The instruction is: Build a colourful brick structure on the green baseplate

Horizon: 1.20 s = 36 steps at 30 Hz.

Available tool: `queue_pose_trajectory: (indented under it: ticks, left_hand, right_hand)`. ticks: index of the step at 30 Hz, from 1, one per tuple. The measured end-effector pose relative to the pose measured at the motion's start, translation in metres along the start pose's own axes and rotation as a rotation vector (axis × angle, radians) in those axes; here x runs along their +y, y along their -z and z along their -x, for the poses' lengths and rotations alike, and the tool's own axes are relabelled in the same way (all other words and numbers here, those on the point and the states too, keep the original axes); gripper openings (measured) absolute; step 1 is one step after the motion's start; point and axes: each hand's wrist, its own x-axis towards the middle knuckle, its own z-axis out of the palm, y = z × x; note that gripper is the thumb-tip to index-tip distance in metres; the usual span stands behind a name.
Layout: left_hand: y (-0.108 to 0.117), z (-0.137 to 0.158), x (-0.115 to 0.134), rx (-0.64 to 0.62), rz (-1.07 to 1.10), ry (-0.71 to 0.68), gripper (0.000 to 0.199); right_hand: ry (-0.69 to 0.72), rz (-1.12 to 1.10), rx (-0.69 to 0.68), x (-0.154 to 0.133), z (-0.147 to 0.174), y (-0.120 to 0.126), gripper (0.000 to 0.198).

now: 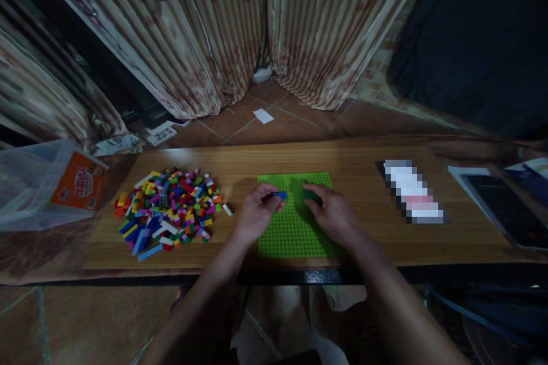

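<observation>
A bright green studded baseplate (295, 234) lies flat on the wooden table (351, 159), right in front of me. My left hand (256, 214) rests on its left edge and pinches a small blue brick (280, 195) between thumb and fingers. My right hand (331, 211) lies on the plate's upper right part, its fingers closed on a dark green brick (309, 195) that touches the plate. A heap of several small bricks in many colours (169, 208) sits on the table to the left of my left hand.
A clear plastic bag with an orange label (51, 185) lies at the table's left end. A blurred-out flat object (413, 191) lies right of the plate, and a dark tablet (500, 205) beyond it. Curtains (205, 28) hang behind the table.
</observation>
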Motion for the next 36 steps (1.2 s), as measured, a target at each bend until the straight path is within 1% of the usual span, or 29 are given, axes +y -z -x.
queue_pose_trajectory:
  ticks: [5, 10, 12, 15, 18, 23, 30, 36]
  left_hand:
    - [0.001, -0.007, 0.001, -0.039, -0.178, -0.069, 0.016]
    - [-0.003, -0.012, -0.007, -0.084, -0.271, -0.119, 0.019]
    - [-0.006, -0.013, -0.007, -0.06, -0.364, -0.165, 0.02]
    - [-0.008, -0.013, -0.004, 0.009, -0.613, -0.263, 0.02]
    - [-0.006, -0.011, 0.001, 0.03, -0.774, -0.297, 0.023]
    - [-0.002, -0.009, 0.005, 0.005, -0.794, -0.283, 0.032]
    - [-0.003, -0.01, 0.005, -0.019, -0.899, -0.353, 0.023]
    - [0.007, -0.009, 0.006, -0.037, -0.899, -0.344, 0.02]
  right_hand:
    - [0.029, 0.031, 0.028, -0.002, -0.002, -0.004, 0.031]
    - [0.09, 0.059, 0.021, -0.001, -0.006, -0.007, 0.028]
    - [0.093, 0.072, 0.018, 0.0, -0.007, -0.008, 0.029]
    - [0.073, 0.106, 0.014, 0.002, -0.008, -0.009, 0.032]
    - [0.056, 0.122, 0.007, 0.004, -0.008, -0.008, 0.033]
    - [0.063, 0.13, -0.008, 0.006, -0.01, -0.008, 0.029]
    - [0.075, 0.146, -0.004, 0.007, -0.011, -0.011, 0.023]
    - [0.068, 0.132, 0.017, 0.006, -0.011, -0.011, 0.021]
